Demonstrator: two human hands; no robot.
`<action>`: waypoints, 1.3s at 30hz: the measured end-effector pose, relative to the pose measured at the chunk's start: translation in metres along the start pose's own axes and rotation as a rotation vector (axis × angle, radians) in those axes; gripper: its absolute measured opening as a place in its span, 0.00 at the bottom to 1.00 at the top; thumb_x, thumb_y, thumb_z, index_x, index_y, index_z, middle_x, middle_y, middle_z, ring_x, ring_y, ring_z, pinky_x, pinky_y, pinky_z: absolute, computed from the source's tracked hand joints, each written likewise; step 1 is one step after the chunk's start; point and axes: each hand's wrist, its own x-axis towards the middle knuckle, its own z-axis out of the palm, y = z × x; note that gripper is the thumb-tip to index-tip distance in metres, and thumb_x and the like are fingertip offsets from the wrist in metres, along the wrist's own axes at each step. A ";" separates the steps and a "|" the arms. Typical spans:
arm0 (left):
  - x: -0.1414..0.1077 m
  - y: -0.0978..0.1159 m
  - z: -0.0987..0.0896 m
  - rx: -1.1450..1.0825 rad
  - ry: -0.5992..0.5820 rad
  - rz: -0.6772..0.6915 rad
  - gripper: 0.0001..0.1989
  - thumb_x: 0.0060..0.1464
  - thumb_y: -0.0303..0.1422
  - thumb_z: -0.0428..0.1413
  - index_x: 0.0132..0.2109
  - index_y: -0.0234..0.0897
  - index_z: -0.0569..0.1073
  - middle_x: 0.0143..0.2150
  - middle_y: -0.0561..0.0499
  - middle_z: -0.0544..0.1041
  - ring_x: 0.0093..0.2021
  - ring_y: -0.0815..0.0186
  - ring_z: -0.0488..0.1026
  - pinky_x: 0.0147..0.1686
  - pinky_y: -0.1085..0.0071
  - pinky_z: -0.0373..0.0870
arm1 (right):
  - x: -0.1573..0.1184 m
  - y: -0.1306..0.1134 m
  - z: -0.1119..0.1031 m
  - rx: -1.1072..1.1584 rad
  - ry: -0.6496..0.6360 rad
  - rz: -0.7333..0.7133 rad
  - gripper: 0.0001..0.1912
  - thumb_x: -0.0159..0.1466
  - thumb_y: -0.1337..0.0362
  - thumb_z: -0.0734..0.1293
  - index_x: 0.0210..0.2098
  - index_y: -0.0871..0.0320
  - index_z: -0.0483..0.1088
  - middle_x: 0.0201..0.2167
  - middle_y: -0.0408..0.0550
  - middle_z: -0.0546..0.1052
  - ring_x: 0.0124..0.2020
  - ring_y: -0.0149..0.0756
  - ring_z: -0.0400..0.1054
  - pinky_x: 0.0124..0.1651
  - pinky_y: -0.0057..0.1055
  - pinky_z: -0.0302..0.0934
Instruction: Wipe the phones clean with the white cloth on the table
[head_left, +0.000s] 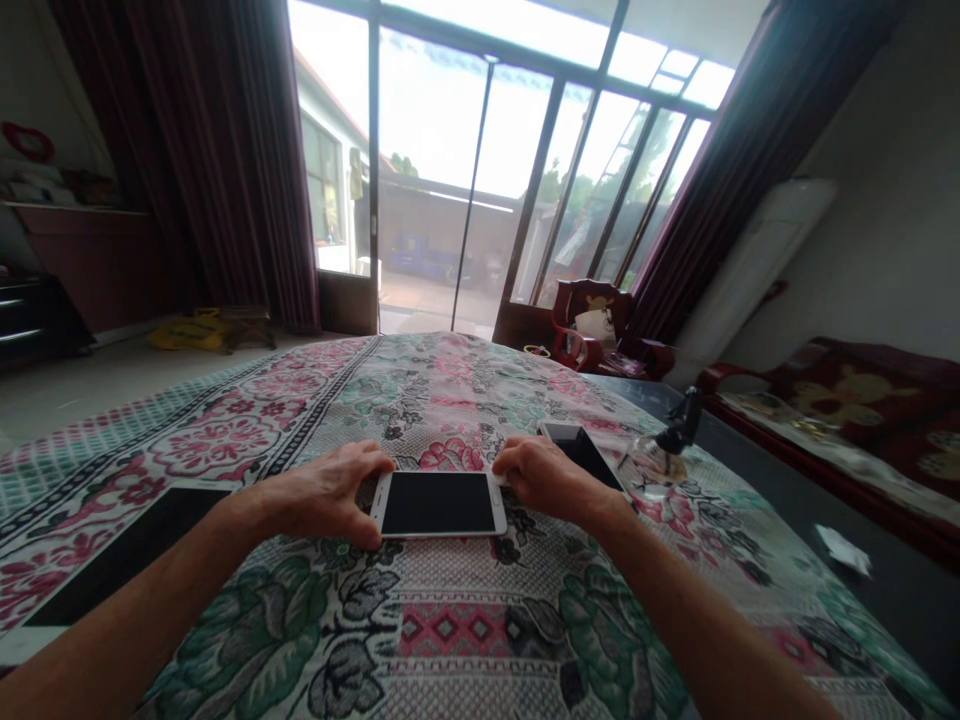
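A white phone (439,503) with a dark screen lies sideways on the patterned cloth (450,590). My left hand (337,493) grips its left end, thumb at the lower corner and fingers at the upper one. At the upper right corner, my right hand (536,476) is closed, with a small white thing (498,480) pinched at its fingertips. A second phone (581,450) lies partly behind my right hand. On the left, a white tablet (124,560) with a dark screen is partly covered by my left forearm.
Right of the second phone stands a clear spray bottle (656,462) with a black nozzle. A crumpled white tissue (844,550) lies on the dark surface at the right. Beyond the table are a wooden armchair (592,325), a sofa (847,390) and glass doors.
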 end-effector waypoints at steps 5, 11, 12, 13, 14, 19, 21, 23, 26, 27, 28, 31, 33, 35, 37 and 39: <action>-0.003 0.003 -0.001 0.007 -0.024 -0.033 0.35 0.38 0.46 0.61 0.55 0.40 0.67 0.53 0.47 0.67 0.53 0.54 0.65 0.49 0.67 0.66 | -0.001 -0.001 -0.002 0.022 0.015 -0.013 0.11 0.55 0.73 0.62 0.30 0.57 0.76 0.29 0.46 0.74 0.30 0.31 0.66 0.39 0.27 0.57; -0.001 0.010 0.004 0.047 0.048 -0.044 0.41 0.40 0.51 0.59 0.61 0.41 0.62 0.58 0.45 0.65 0.59 0.50 0.62 0.54 0.64 0.62 | 0.002 -0.006 0.000 0.085 0.110 -0.032 0.10 0.59 0.71 0.62 0.34 0.57 0.76 0.32 0.47 0.74 0.34 0.32 0.67 0.40 0.27 0.58; 0.000 0.011 0.005 0.057 0.056 -0.036 0.39 0.40 0.51 0.59 0.59 0.41 0.65 0.56 0.46 0.67 0.57 0.51 0.64 0.52 0.65 0.64 | 0.002 -0.007 0.002 0.095 0.107 -0.039 0.10 0.59 0.71 0.62 0.34 0.58 0.76 0.33 0.47 0.74 0.34 0.32 0.67 0.41 0.27 0.58; 0.002 0.011 0.006 0.064 0.059 -0.027 0.37 0.40 0.51 0.59 0.57 0.41 0.67 0.54 0.46 0.68 0.55 0.52 0.66 0.51 0.66 0.65 | 0.003 -0.007 0.004 0.098 0.103 -0.043 0.10 0.59 0.71 0.62 0.34 0.58 0.76 0.33 0.47 0.74 0.35 0.32 0.67 0.41 0.27 0.58; 0.003 0.010 0.007 0.066 0.057 -0.015 0.35 0.40 0.50 0.59 0.56 0.40 0.68 0.52 0.46 0.69 0.53 0.53 0.67 0.50 0.67 0.65 | 0.003 -0.007 0.006 0.094 0.099 -0.045 0.10 0.59 0.72 0.62 0.33 0.58 0.76 0.34 0.48 0.74 0.35 0.32 0.68 0.41 0.27 0.58; 0.004 0.008 0.008 0.036 0.057 0.042 0.33 0.41 0.50 0.59 0.53 0.40 0.69 0.50 0.47 0.67 0.50 0.56 0.67 0.49 0.68 0.64 | 0.001 -0.011 0.011 0.051 0.113 -0.037 0.11 0.60 0.73 0.61 0.32 0.59 0.75 0.32 0.48 0.74 0.34 0.32 0.67 0.39 0.28 0.58; 0.004 0.007 0.008 0.018 0.056 0.042 0.33 0.41 0.51 0.59 0.53 0.41 0.69 0.51 0.47 0.67 0.50 0.56 0.66 0.49 0.67 0.64 | -0.001 -0.014 0.011 0.061 0.120 -0.046 0.11 0.61 0.73 0.61 0.32 0.60 0.75 0.32 0.48 0.74 0.34 0.32 0.67 0.39 0.27 0.58; 0.004 0.005 0.009 0.001 0.050 0.042 0.32 0.41 0.50 0.59 0.53 0.41 0.69 0.50 0.47 0.67 0.50 0.55 0.66 0.50 0.66 0.64 | -0.006 -0.017 0.010 0.069 0.116 -0.063 0.11 0.62 0.73 0.60 0.31 0.61 0.75 0.33 0.49 0.73 0.34 0.32 0.67 0.39 0.27 0.58; 0.006 0.003 0.010 -0.004 0.050 0.042 0.32 0.41 0.50 0.60 0.53 0.41 0.69 0.50 0.47 0.67 0.49 0.56 0.66 0.49 0.67 0.64 | -0.019 -0.023 0.008 0.070 0.095 -0.093 0.13 0.63 0.73 0.59 0.30 0.61 0.74 0.33 0.49 0.72 0.34 0.31 0.66 0.39 0.26 0.58; 0.006 0.002 0.011 0.002 0.051 0.045 0.32 0.41 0.50 0.60 0.52 0.40 0.70 0.49 0.47 0.67 0.49 0.56 0.66 0.49 0.67 0.64 | -0.024 -0.025 0.008 0.071 0.087 -0.105 0.13 0.64 0.73 0.58 0.30 0.61 0.74 0.33 0.49 0.72 0.34 0.31 0.65 0.39 0.26 0.58; 0.007 0.002 0.012 0.008 0.054 0.049 0.32 0.40 0.50 0.60 0.52 0.40 0.70 0.49 0.47 0.67 0.49 0.57 0.67 0.48 0.68 0.65 | -0.029 -0.027 0.008 0.072 0.076 -0.115 0.14 0.64 0.73 0.58 0.30 0.61 0.74 0.33 0.49 0.72 0.34 0.31 0.65 0.39 0.26 0.58; 0.008 0.000 0.013 0.023 0.060 0.059 0.32 0.40 0.50 0.60 0.52 0.40 0.70 0.49 0.47 0.67 0.49 0.57 0.67 0.48 0.69 0.65 | -0.041 -0.032 0.007 0.077 0.036 -0.137 0.13 0.62 0.75 0.58 0.30 0.61 0.73 0.33 0.49 0.71 0.34 0.31 0.64 0.38 0.26 0.58; 0.007 0.001 0.012 0.026 0.066 0.059 0.33 0.40 0.49 0.60 0.52 0.39 0.70 0.49 0.47 0.67 0.49 0.57 0.66 0.48 0.69 0.65 | -0.043 -0.032 0.006 0.080 0.028 -0.141 0.13 0.62 0.76 0.58 0.30 0.61 0.73 0.33 0.49 0.71 0.35 0.31 0.64 0.38 0.26 0.58; 0.005 0.002 0.012 0.027 0.080 0.066 0.33 0.41 0.49 0.60 0.54 0.39 0.69 0.50 0.47 0.67 0.50 0.56 0.66 0.49 0.69 0.64 | -0.038 -0.029 0.006 0.077 0.044 -0.134 0.13 0.61 0.76 0.58 0.31 0.60 0.73 0.34 0.48 0.71 0.35 0.31 0.64 0.39 0.26 0.58; 0.003 0.003 0.011 0.024 0.094 0.082 0.32 0.43 0.48 0.59 0.54 0.38 0.68 0.50 0.47 0.67 0.50 0.56 0.66 0.49 0.69 0.63 | -0.030 -0.024 0.007 0.065 0.064 -0.122 0.13 0.62 0.75 0.58 0.30 0.60 0.73 0.34 0.48 0.71 0.35 0.31 0.64 0.39 0.27 0.57; 0.002 0.004 0.010 0.020 0.094 0.090 0.30 0.44 0.47 0.59 0.53 0.38 0.69 0.50 0.48 0.68 0.50 0.56 0.66 0.49 0.69 0.63 | -0.020 -0.019 0.007 0.050 0.077 -0.106 0.13 0.63 0.74 0.58 0.29 0.60 0.72 0.34 0.48 0.72 0.34 0.31 0.64 0.39 0.26 0.57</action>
